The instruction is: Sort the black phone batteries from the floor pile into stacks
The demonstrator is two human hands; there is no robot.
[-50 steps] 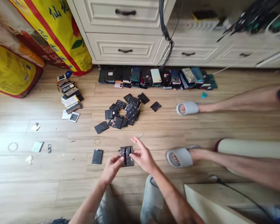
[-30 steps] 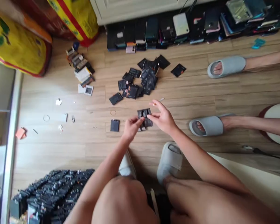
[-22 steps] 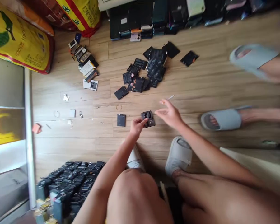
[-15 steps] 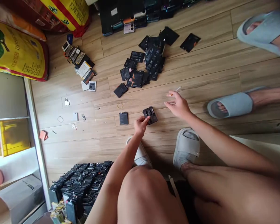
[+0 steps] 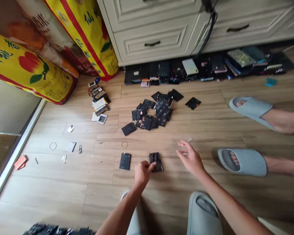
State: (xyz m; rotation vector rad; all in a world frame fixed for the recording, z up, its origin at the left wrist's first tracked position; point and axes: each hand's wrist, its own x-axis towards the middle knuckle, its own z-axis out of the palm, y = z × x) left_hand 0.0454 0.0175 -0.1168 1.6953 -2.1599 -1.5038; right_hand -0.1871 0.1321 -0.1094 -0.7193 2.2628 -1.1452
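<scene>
My left hand (image 5: 142,173) is closed at the left edge of a dark flat phone battery (image 5: 156,165), its thumb on top. Something black and curled lies on that battery, too blurred to name. To the right, my right hand (image 5: 190,156) hovers above the floor, fingers loosely curved, with a thin white cigarette (image 5: 190,139) between them. A single black battery (image 5: 125,161) lies left of my left hand. Beyond both hands spreads a loose pile of black phone batteries (image 5: 163,109).
Mixed white and gold batteries (image 5: 99,103) lie farther left, near yellow sacks (image 5: 51,75). Phones (image 5: 164,70) line the foot of a white cabinet (image 5: 156,29). Another person's slippered foot (image 5: 242,161) is at right. A rubber band (image 5: 124,144) lies on the floor.
The view has tilted up, bringing the cabinet and the row of phones into sight. My left hand stays at the same battery, and my right hand still holds the cigarette.
</scene>
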